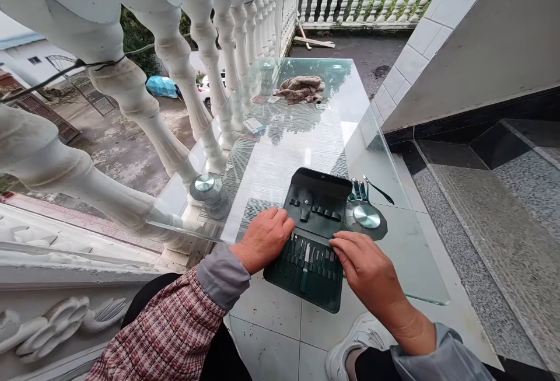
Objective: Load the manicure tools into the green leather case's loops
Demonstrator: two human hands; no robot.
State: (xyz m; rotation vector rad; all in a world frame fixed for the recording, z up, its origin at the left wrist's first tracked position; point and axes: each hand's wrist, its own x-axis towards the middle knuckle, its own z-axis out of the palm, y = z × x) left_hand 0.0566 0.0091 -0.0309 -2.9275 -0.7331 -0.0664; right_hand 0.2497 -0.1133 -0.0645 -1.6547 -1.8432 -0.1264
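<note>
A dark green manicure case [321, 302] lies unfolded at the near edge of the glass table, its lower half reaching past the edge. Several small metal tools with green handles sit in a row in its lower half. The upper half has elastic loops and a small snap pouch [306, 209], with no tools in the loops. My left hand [263, 240] is closed on the case's left side near the fold. On the opposite side, my right hand [370, 264] grips the edge between thumb and fingers. Nail clippers [359, 189] and a green-handled tool [380, 190] lie on the glass just beyond the case's right side.
The glass table [406, 252] has round metal discs [366, 216] over its legs. A crumpled brown cloth [301, 89] and a small packet [254, 126] are farther back. A white balustrade [144, 107] runs along the left; stone steps [472, 194] rise on the right.
</note>
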